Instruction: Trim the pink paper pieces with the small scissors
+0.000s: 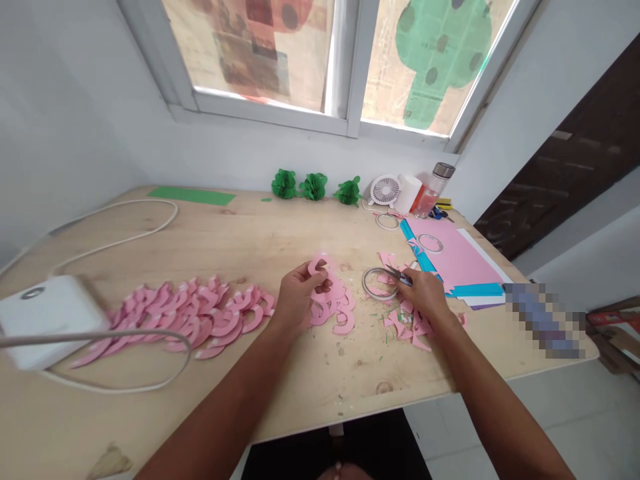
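Observation:
My left hand (299, 293) is closed on a curved pink paper piece (323, 260), pinched between thumb and fingers. Under and beside it lies a small pile of pink paper arcs (344, 317). My right hand (424, 293) is closed around a pair of scissors (399, 275), whose dark blades point left over a tape roll (366, 285). Pink paper scraps (407, 327) and tiny green bits are scattered below the right hand. Left of my left hand, many overlapping pink arcs (200, 320) with pale ends are spread in rows.
A white box-shaped device (55, 320) with a looping cable sits at the left. Green paper ornaments (314, 187), a small fan (385, 191) and a bottle (434, 191) stand along the wall. Coloured paper sheets (465, 257) with a second tape roll (431, 243) lie at the right.

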A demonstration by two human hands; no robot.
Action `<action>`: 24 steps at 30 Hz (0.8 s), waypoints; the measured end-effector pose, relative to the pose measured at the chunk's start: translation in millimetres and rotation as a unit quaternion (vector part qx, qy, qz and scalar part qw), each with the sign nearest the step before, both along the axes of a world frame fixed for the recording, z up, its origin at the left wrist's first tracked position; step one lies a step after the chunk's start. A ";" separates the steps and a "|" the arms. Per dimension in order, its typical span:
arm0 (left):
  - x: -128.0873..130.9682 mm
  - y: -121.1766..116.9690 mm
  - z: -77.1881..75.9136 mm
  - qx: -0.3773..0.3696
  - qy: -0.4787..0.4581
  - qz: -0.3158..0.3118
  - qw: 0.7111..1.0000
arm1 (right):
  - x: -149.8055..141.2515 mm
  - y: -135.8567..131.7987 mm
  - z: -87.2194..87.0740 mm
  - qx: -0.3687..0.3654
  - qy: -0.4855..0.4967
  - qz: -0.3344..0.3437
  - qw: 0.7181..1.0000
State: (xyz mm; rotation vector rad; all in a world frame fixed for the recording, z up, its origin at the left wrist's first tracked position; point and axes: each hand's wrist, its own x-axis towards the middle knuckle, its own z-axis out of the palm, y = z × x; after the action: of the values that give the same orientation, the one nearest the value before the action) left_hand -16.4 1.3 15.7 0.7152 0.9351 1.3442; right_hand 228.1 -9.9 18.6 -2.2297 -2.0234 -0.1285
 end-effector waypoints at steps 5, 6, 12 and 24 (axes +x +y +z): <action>0.8 -1.8 0.5 0.012 -0.006 -0.012 1.000 | -9.1 4.1 5.6 -0.062 -0.020 -0.018 0.998; 1.2 -2.2 0.5 0.014 -0.007 -0.019 1.000 | -10.1 6.0 5.9 -0.070 -0.022 -0.020 0.997; 2.9 -4.3 0.7 0.004 -0.039 -0.065 0.997 | -14.4 14.3 5.7 -0.084 -0.013 -0.031 0.996; 2.7 -7.1 6.3 0.008 -0.003 -0.102 0.995 | -17.9 13.1 9.4 0.059 0.274 0.044 0.959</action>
State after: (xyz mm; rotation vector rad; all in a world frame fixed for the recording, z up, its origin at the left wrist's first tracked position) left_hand -13.8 -5.8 22.0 0.7963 0.8237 1.1729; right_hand 210.1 3.2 28.0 -1.8303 -1.7480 0.3313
